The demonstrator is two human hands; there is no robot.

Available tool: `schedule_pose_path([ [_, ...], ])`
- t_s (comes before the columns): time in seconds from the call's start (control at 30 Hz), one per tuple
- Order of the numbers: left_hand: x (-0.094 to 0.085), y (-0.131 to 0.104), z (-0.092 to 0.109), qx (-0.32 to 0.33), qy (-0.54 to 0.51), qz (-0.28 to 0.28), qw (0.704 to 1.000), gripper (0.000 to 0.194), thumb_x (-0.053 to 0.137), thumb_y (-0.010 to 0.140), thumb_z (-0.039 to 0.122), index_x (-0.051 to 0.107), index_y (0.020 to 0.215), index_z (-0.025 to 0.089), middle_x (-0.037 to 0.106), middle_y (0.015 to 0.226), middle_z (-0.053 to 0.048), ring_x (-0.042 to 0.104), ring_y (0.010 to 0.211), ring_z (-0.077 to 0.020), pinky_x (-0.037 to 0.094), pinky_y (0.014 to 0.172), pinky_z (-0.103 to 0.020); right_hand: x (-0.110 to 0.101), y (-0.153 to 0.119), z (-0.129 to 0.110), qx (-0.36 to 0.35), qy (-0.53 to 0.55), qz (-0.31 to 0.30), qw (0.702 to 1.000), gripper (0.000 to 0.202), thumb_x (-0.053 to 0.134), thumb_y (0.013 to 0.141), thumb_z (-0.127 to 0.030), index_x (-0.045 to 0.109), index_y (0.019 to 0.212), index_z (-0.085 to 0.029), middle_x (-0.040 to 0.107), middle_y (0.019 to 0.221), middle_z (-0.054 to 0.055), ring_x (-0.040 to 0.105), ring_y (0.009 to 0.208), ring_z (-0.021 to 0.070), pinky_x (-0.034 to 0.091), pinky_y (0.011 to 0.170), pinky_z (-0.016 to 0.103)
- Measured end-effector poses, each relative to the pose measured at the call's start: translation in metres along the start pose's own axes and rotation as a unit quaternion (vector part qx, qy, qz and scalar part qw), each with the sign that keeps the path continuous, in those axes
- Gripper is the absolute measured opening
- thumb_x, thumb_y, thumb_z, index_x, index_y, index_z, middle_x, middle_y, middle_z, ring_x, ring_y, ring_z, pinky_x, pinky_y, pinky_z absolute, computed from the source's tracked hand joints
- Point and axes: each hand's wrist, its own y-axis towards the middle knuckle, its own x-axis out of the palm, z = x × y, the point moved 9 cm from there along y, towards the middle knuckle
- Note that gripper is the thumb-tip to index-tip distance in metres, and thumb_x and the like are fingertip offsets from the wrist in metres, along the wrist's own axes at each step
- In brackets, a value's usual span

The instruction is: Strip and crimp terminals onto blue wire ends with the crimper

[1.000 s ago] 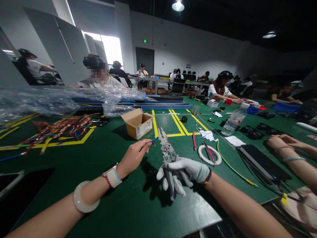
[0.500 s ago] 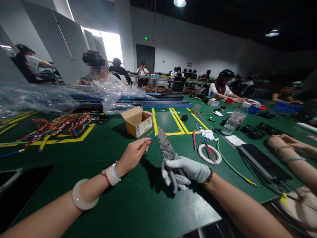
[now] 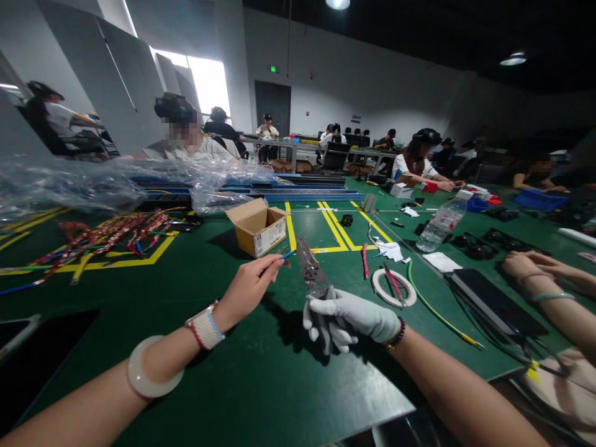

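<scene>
Fingers pinching blue wire, open box

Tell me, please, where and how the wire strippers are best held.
Probably by the handles, coming from the near side, as the gloved right hand does: they form the near end, while the notched metal head points away.

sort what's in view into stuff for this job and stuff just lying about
Seemingly in the job:
blue piece, apparently wire, in the left hand
plier tool in the gloved right hand

Seemingly lying about:
white ring
green-yellow wire
water bottle
cardboard box
</scene>
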Motion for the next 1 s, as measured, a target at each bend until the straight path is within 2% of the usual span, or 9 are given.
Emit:
schedule_pose_path([
  [0.13,0.004,-0.002,-0.001,0.027,-0.003,-0.007,1.0,0.032,0.043,0.094,0.037,0.066,0.097,0.015,0.063,0.069,0.0,0.057,0.061,-0.0132,0.045,0.063,-0.023,0.014,0.0,0.003,0.012,0.085,-0.081,0.993,0.046,0.056,0.087,-0.048,0.058,0.11,-0.009,0.068,0.092,0.01,0.064,0.049,0.0122,0.043,0.035,0.018],
  [0.2,0.006,-0.003,-0.001,0.041,-0.004,-0.009,0.999,0.032,0.044,0.094,0.036,0.066,0.099,0.015,0.065,0.071,0.0,0.058,0.061,-0.0131,0.047,0.064,-0.024,0.019,-0.001,0.003,0.017,0.121,-0.11,0.986,0.046,0.056,0.087,-0.047,0.057,0.113,-0.009,0.068,0.095,0.012,0.066,0.053,0.0148,0.048,0.039,0.021],
  [0.37,0.006,-0.004,-0.002,0.044,-0.001,-0.007,0.999,0.033,0.044,0.094,0.038,0.067,0.101,0.015,0.067,0.072,-0.002,0.059,0.061,-0.0139,0.05,0.066,-0.026,0.026,-0.004,0.002,0.028,0.163,-0.157,0.974,0.046,0.055,0.086,-0.044,0.054,0.115,-0.008,0.068,0.096,0.014,0.067,0.055,0.0164,0.048,0.037,0.021],
  [0.67,0.005,-0.004,-0.002,0.055,0.005,-0.005,0.998,0.034,0.045,0.094,0.039,0.068,0.102,0.016,0.071,0.08,-0.004,0.062,0.061,-0.0143,0.053,0.066,-0.027,0.028,-0.004,0.005,0.04,0.157,-0.177,0.971,0.044,0.053,0.084,-0.041,0.049,0.116,-0.011,0.066,0.105,0.019,0.07,0.071,0.0219,0.047,0.039,0.018],
  [0.9,0.008,-0.006,-0.004,0.062,0.016,-0.016,0.998,0.037,0.044,0.093,0.043,0.069,0.102,0.016,0.073,0.094,-0.008,0.067,0.079,-0.0192,0.054,0.077,-0.031,0.028,-0.003,0.006,0.042,0.187,-0.193,0.962,0.045,0.052,0.083,-0.039,0.046,0.12,-0.013,0.06,0.117,0.021,0.068,0.091,0.0296,0.05,0.042,0.02],
  [1.0,0.008,-0.005,-0.004,0.062,0.012,-0.016,0.998,0.036,0.044,0.094,0.041,0.068,0.101,0.016,0.073,0.092,-0.008,0.067,0.078,-0.0188,0.053,0.076,-0.03,0.029,-0.002,0.009,0.059,0.197,-0.194,0.959,0.042,0.049,0.085,-0.037,0.045,0.12,-0.013,0.06,0.118,0.022,0.067,0.096,0.0309,0.051,0.042,0.021],
])
